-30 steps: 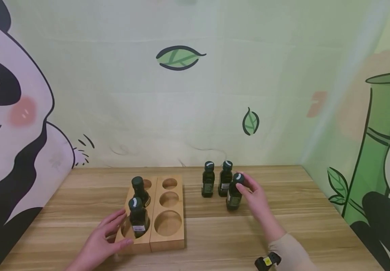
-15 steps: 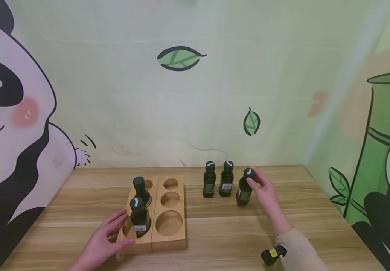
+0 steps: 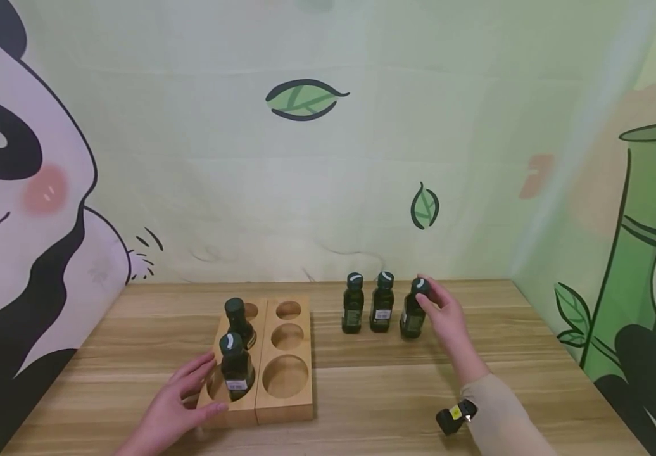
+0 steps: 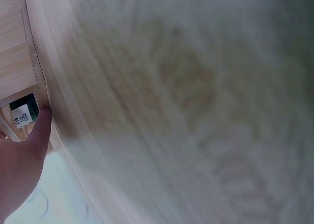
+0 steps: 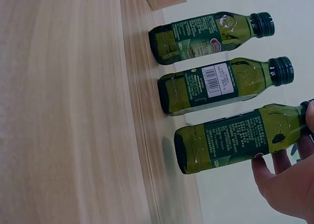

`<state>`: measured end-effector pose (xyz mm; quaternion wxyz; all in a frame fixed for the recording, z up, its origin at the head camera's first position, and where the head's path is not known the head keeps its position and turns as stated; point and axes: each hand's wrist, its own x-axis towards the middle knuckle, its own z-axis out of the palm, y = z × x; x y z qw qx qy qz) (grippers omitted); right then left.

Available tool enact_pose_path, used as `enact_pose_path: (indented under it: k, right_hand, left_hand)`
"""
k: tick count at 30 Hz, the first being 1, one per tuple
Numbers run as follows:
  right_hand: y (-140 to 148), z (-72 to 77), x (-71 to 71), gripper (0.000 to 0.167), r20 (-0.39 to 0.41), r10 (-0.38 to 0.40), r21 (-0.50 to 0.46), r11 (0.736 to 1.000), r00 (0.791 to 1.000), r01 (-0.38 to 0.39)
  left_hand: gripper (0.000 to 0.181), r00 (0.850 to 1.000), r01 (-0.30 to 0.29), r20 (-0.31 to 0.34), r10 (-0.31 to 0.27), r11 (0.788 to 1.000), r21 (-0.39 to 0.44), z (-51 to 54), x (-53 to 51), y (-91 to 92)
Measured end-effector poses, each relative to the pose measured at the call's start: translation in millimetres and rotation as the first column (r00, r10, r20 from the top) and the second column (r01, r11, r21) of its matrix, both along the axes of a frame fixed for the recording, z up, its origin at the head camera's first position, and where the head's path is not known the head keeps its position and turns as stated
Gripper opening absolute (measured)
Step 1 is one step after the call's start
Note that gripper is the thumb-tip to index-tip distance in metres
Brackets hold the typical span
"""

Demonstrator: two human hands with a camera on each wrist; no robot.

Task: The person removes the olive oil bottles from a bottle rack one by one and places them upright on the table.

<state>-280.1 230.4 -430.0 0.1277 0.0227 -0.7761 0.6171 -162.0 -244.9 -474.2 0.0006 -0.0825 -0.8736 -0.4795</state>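
My right hand [image 3: 446, 311] pinches the cap end of a small green olive oil bottle [image 3: 412, 318]; in the right wrist view this olive oil bottle [image 5: 238, 139] is upright beside two others. Whether its base touches the table is unclear. Those neighbours, a left bottle [image 3: 353, 305] and a middle bottle [image 3: 382, 305], stand on the table. At the wooden holder [image 3: 283, 410], my left hand [image 3: 171, 405] rests fingers along the left side and thumb at the front edge. A front bottle [image 3: 237, 370] and a darker bottle [image 3: 239, 324] stand in its left-hand holes.
The holder's right half has three round holes, largest in front [image 3: 285, 376]. Wood-grain table [image 3: 373, 392] surrounds it. A printed panda backdrop [image 3: 220, 190] rises behind the table. A small black device [image 3: 456, 417] sits at my right wrist.
My right hand has carried its olive oil bottle right and farther back, away from the middle bottle and nearly into line with the other two. My left hand stays at the holder.
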Motion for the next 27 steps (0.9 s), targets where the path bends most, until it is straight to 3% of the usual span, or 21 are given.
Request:
enact_pose_path:
  k: [12, 27]
  right_hand:
    - [-1.1, -0.1, -14.6, 0.045, 0.030, 0.010, -0.018, 1.000, 1.000, -0.009]
    - [-3.0, -4.4, -26.9, 0.044, 0.054, 0.009, -0.002, 1.000, 0.998, -0.009]
  left_hand:
    - [0.080, 0.999, 0.000, -0.050, 0.000, 1.000, -0.001, -2.9, -1.0, -0.2]
    - [0.079, 0.998, 0.003, -0.056, -0.003, 1.000, 0.003, -3.0, 0.3, 0.1]
